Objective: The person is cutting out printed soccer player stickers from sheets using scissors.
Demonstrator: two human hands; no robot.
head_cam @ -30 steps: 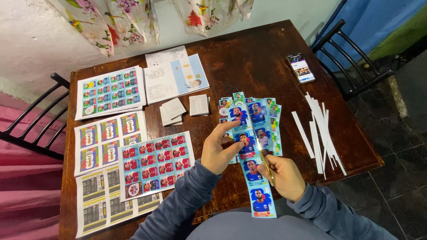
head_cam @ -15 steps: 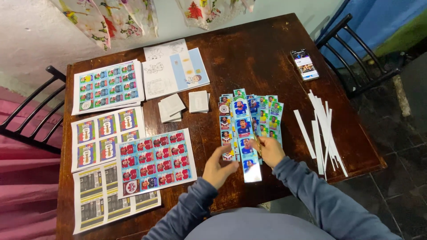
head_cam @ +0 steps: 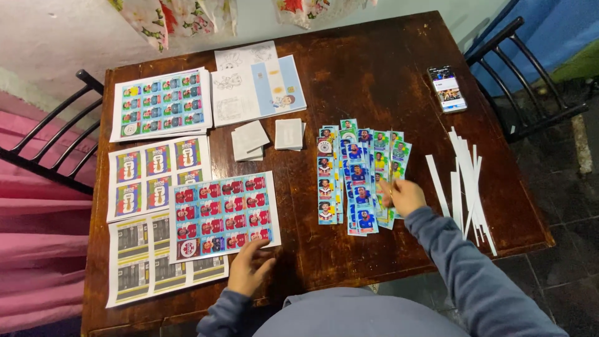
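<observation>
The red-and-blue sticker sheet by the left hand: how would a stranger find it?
On the dark wooden table, look at the printed sheets along its left side. The red-and-blue sticker sheet lies nearest the table's middle, under the left hand; its neighbours are green-blue, blue-yellow or yellow-black.

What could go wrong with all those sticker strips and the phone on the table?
The right hand rests on the fanned sticker strips; a careless nudge might scatter their order. The white paper offcuts reach close to the table edge and may slip to the floor. The phone lies near the far right edge, so a passing sleeve might knock it off. The left hand touches the red sticker sheet, which it might crease.
</observation>
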